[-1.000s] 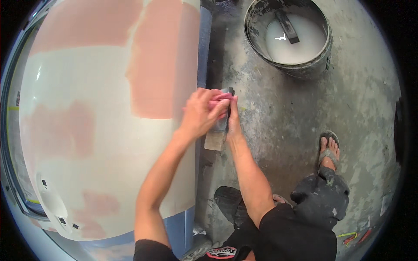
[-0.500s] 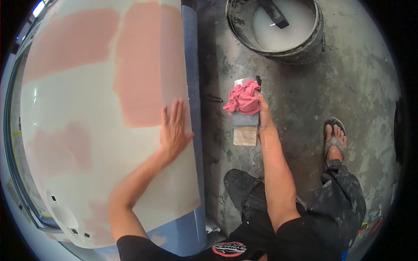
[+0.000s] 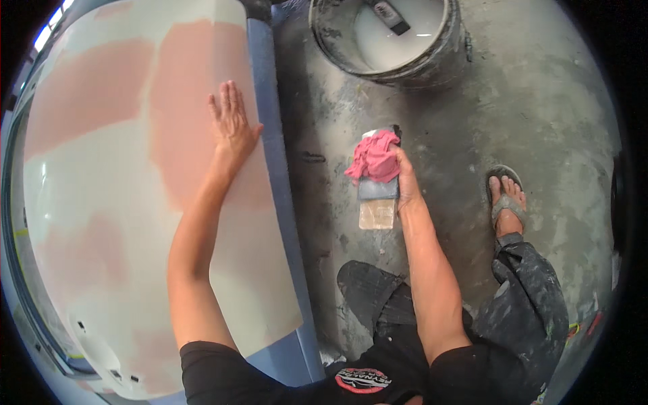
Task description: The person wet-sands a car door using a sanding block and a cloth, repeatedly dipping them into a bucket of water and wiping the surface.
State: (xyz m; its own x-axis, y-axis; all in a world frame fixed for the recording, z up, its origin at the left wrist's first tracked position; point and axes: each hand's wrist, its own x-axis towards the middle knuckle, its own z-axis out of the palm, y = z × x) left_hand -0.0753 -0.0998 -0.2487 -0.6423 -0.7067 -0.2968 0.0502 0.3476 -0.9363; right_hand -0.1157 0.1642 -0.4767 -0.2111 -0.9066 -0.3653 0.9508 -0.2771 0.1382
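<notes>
My left hand [image 3: 233, 129] lies flat with fingers stretched on a curved car door panel [image 3: 250, 270], whose off-white surface carries pinkish patches. It rests over the tall pink patch [image 3: 181, 115] near the panel's right edge. Beyond the panel on the right, my right hand [image 3: 407, 177] is closed around a crumpled pink rag [image 3: 375, 156] together with a long flat block that looks like a sanding block [image 3: 376, 190]. Grey sheet wraps the block's middle and a tan end sticks out toward me. The rag covers much of the block and some of my fingers.
A dirty black bucket [image 3: 432, 62] of cloudy water stands at the far side, with a dark block-shaped tool [image 3: 390, 16] in it. Blue bodywork [image 3: 266, 115] borders the panel. My sandalled foot [image 3: 506, 199] is on the stained concrete floor [image 3: 439, 128] at right.
My left hand has slid farther away along the panel, from the lower edge of the tall pink patch up onto it. My right hand keeps its hold, and the view has shifted slightly.
</notes>
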